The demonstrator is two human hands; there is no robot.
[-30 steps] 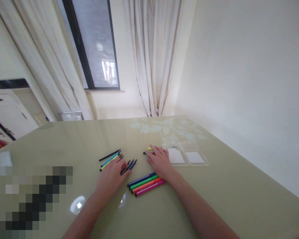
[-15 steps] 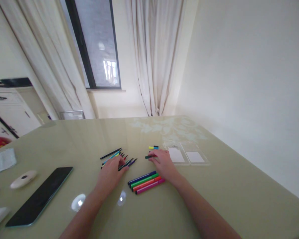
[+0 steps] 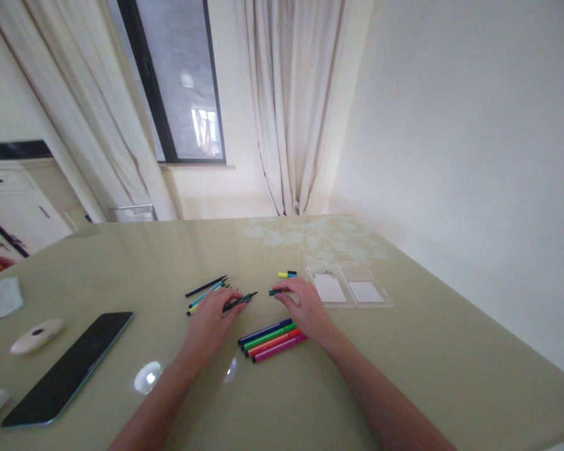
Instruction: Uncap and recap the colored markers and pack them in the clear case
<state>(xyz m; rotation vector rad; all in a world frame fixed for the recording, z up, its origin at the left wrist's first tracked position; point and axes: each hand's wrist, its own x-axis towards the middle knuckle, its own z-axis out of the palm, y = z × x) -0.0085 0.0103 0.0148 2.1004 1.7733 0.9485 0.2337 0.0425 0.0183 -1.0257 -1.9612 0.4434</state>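
Note:
My left hand (image 3: 215, 311) pinches a dark uncapped marker (image 3: 237, 303), its tip pointing right. Partly hidden under and behind that hand lie several uncapped markers (image 3: 205, 286), black, blue and yellow-green among them. Between the fingertips of my right hand (image 3: 304, 303) is a small dark green marker cap (image 3: 275, 292), a short gap from the marker's tip. Just beyond the right hand rest loose caps (image 3: 286, 274), yellow, blue and black. Nearer to me, several capped markers (image 3: 272, 341) lie side by side: dark blue, green, orange and magenta.
A clear plastic case (image 3: 369, 293) with white inserts lies open at the right. On the left are a black tablet-like slab (image 3: 70, 369), a cream oval device (image 3: 36, 336) and a pale cloth or paper (image 3: 0, 300). A wall borders the table's right side.
My left hand has lifted the dark marker away from the purple one beside it and turned its tip toward the cap. The right hand's cap has shifted slightly left along with the whole view.

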